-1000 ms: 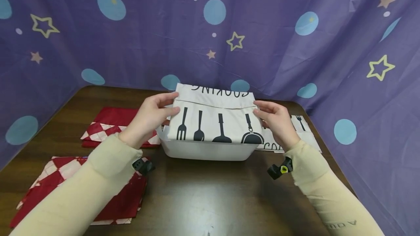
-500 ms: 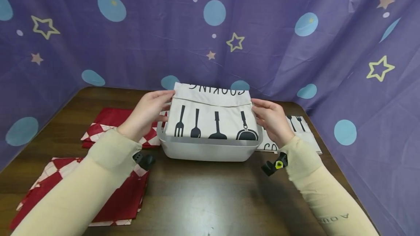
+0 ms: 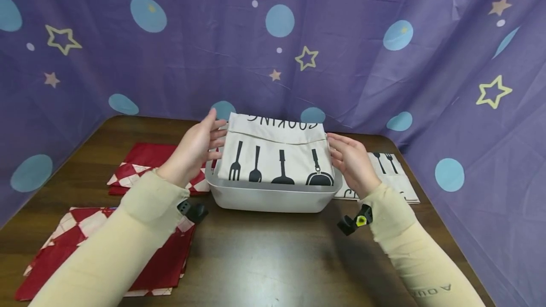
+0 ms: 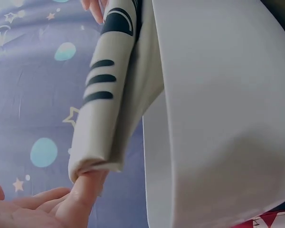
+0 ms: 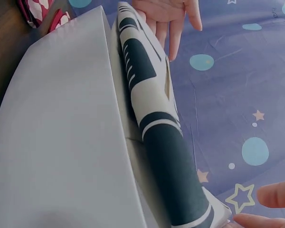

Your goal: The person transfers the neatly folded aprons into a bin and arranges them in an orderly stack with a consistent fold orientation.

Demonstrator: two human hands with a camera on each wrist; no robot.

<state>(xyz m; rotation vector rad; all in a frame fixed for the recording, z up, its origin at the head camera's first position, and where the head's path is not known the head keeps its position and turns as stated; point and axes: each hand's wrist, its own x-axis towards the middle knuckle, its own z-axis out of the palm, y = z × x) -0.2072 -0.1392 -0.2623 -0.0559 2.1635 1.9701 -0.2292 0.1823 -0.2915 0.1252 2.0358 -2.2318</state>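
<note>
A folded white cloth [image 3: 268,154] printed with black kitchen utensils and the word COOKING lies at the top of a white plastic bin [image 3: 273,199]. Its near part sits inside the rim, while the far part stands higher. My left hand [image 3: 197,148] is at the cloth's left edge, fingers extended; in the left wrist view a finger reaches under the rolled end of the cloth [image 4: 97,114]. At the opposite edge my right hand [image 3: 351,162] has its fingertips against the cloth's side. The right wrist view shows thumb and finger apart near the cloth's corner [image 5: 173,161].
Two folded red-and-white checked cloths lie on the left, one farther back [image 3: 147,155] and one nearer [image 3: 158,264], partly under my left sleeve. Another white utensil-print cloth [image 3: 390,174] lies right of the bin on the dark wooden table [image 3: 264,255]. A purple curtain [image 3: 341,84] hangs behind.
The white cloth has come down so its near edge is inside the bin's rim instead of over it. Both thumbs have come off its top, and the left fingers have straightened.
</note>
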